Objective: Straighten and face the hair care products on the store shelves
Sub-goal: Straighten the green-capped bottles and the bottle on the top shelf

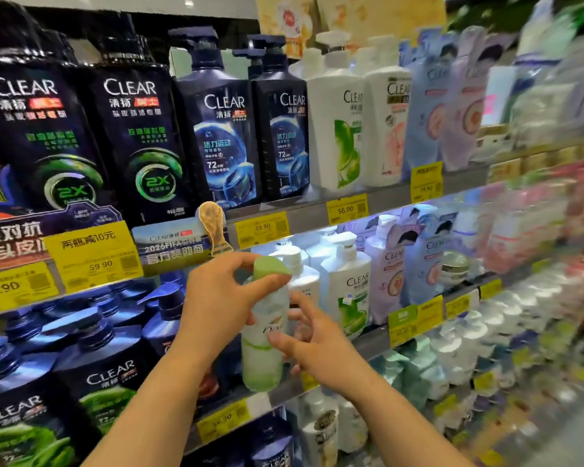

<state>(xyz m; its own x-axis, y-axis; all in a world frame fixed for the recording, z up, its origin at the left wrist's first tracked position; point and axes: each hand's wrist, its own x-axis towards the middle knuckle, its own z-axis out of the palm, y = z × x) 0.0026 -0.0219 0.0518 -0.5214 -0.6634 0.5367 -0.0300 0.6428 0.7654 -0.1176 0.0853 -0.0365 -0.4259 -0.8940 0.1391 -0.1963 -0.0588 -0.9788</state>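
A pale green bottle (265,335) with a green cap is held upright in front of the middle shelf (368,342), its long axis vertical and its label turned toward the camera. The bottle is gripped near the top by the left hand (223,298), whose thumb and fingers are curled round the neck just beneath the cap. The right hand (312,345) is raised just to the right of the bottle, its fingers spread and loosely bent; the thumb and a fingertip appear to touch the bottle's side near the label, but nothing is clasped by it. The bottle lies directly left of the right hand's fingers and below the left hand's grip, so both hands are equally near. White pump bottles (346,281) stand on the shelf just behind. Judging from the pose, the bottle is probably about to be turned or set into place, steadied at mid-height by the right hand.
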